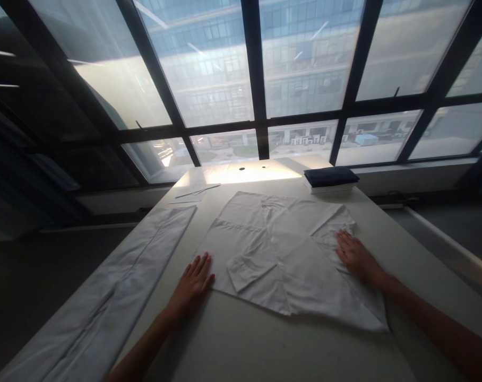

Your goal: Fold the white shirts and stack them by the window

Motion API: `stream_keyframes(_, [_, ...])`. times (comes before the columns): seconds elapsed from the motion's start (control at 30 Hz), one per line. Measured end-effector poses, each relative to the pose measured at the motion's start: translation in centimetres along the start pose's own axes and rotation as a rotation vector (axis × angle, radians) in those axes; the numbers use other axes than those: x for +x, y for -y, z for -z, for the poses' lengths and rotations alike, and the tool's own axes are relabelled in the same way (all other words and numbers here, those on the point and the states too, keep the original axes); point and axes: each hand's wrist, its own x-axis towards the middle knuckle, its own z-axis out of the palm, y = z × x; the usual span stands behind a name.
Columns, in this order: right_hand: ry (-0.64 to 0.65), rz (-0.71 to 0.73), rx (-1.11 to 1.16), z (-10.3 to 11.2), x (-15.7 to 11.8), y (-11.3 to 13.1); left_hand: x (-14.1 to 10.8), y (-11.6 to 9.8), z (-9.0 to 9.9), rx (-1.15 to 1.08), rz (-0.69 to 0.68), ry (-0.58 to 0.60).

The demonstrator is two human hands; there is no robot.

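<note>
A white shirt-like garment (300,260) lies spread on the pale table (233,339), its sleeves folded inward over the body and some creases across it. My left hand (195,278) rests flat at the garment's left edge, fingers spread and pointing away from me. On the right side, my right hand (356,257) lies palm down on the folded sleeve, its fingers stretched out. Neither hand is closed on the cloth.
Along the table's left edge lies a long folded white cloth (133,265). Papers (187,197) with a thin dark item sit beyond it. A stack of folded dark and white cloth (330,179) stands at the back right. Large windows (304,63) rise behind the table.
</note>
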Motion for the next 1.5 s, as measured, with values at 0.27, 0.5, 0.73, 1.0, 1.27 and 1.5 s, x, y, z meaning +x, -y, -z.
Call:
stream_keyframes(0.27, [0.11, 0.127, 0.069, 1.2, 4.6, -2.0, -6.5, -3.0, 1.0, 0.034, -0.1, -0.084])
stream_keyframes(0.5, [0.152, 0.104, 0.178, 3.9, 1.3, -1.2, -6.9, -0.5, 7.0, -0.167, -0.283, -0.023])
stream_keyframes(0.73, [0.3, 0.112, 0.207, 7.9, -8.3, -0.1, -7.4, 3.3, 8.5, -0.337, -0.291, -0.021])
stream_keyframes(1.0, [0.18, 0.257, 0.246, 9.7, -11.5, 1.0, -6.2, 2.6, 9.8, -0.358, -0.303, -0.067])
stream_keyframes(1.27, [0.06, 0.373, 0.273, 8.7, -11.4, 1.0, -5.7, 3.7, 7.8, -0.57, -0.131, -0.089])
stream_keyframes(1.5, [-0.139, 0.251, 0.396, 9.1, -10.7, 0.2, -3.9, 3.0, 9.9, -0.671, -0.118, -0.197])
